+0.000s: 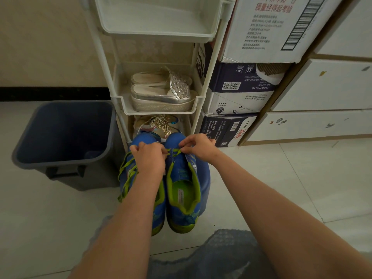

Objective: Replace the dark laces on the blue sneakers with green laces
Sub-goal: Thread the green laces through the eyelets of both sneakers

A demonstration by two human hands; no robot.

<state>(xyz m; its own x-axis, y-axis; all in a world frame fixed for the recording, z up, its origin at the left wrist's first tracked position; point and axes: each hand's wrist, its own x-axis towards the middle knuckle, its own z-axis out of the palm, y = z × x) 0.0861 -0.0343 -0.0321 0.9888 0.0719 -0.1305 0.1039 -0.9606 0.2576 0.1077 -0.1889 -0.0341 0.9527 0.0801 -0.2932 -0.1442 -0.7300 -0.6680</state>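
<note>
One green lace (pixel 174 151) between both hands (pixel 150 158) (pixel 198 147)

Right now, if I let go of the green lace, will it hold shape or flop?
Probably floppy: the green lace runs straight only where the left hand and right hand pinch it taut, while the loose lace on the other sneaker droops in curves. Likely light: thin and flat, it should fall limp.

Sneakers (pixel 182 190) on floor (pixel 50 218) before shelf rack (pixel 157 113); bin (pixel 60 133) left of rack; boxes (pixel 237 91) stacked right; sandals (pixel 161 93) on middle shelf.
</note>
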